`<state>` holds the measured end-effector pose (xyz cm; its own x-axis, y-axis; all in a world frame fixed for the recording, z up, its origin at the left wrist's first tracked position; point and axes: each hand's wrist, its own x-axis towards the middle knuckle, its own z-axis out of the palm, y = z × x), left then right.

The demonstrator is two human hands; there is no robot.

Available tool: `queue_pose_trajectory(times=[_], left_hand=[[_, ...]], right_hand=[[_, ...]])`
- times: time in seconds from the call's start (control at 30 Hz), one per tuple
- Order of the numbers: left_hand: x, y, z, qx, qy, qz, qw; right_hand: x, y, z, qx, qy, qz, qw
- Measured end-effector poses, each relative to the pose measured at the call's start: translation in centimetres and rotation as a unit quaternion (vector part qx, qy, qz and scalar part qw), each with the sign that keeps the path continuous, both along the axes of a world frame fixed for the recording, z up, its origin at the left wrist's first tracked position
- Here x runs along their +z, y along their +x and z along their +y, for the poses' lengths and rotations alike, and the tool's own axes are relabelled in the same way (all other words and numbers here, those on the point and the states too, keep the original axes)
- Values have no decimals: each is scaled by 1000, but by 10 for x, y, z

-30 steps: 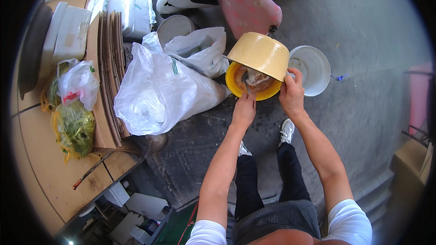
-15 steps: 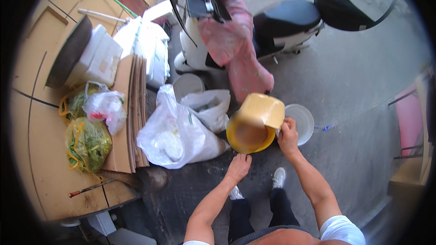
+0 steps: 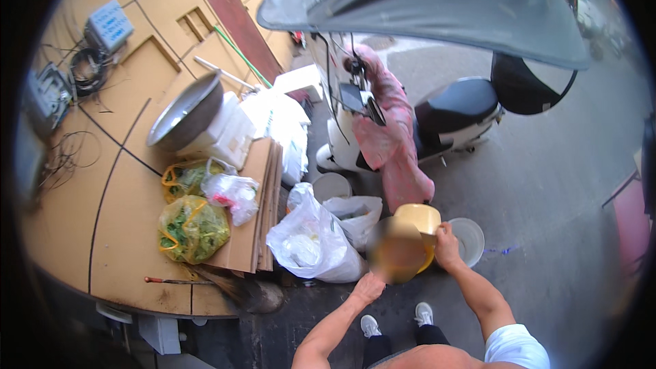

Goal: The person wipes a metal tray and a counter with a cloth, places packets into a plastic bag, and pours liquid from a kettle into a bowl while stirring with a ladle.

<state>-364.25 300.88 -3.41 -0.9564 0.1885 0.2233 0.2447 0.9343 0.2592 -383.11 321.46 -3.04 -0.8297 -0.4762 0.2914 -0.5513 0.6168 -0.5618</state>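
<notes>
My right hand [image 3: 448, 246] is closed on the edge of a pale yellow basin [image 3: 418, 216], held tilted low above the ground. Below and partly behind it, a brighter yellow tub [image 3: 429, 257] shows only part of its rim. A brownish round patch over the two is too blurred to read. At the lower left of this patch, my left hand [image 3: 370, 288] has its fingers curled in; which rim they grip, if any, I cannot make out. Right of the basin stands a whitish round bucket [image 3: 470, 240].
White plastic bags [image 3: 314, 242] stand left of the tubs, beside a cardboard stack [image 3: 249, 232]. Bags of greens [image 3: 195, 229] and a large metal bowl [image 3: 184, 113] lie farther left. A scooter [image 3: 454, 109] with a pink cover and grey canopy [image 3: 424, 10] stands ahead.
The view has shifted, so everything sits lower and more of the scooter's canopy and the wall shows. Both hands remain at the yellow basin and tub; the blurred patch now covers more of them.
</notes>
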Motion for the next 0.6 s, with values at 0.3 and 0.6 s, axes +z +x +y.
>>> queue_pose_trajectory(times=[0.3, 0.6], left_hand=[[54, 19, 42, 55, 72, -20, 996], [69, 56, 43, 62, 13, 42, 997]], right_hand=[[34, -18, 24, -2, -34, -18, 999], [35, 1, 6, -121, -4, -106, 987]])
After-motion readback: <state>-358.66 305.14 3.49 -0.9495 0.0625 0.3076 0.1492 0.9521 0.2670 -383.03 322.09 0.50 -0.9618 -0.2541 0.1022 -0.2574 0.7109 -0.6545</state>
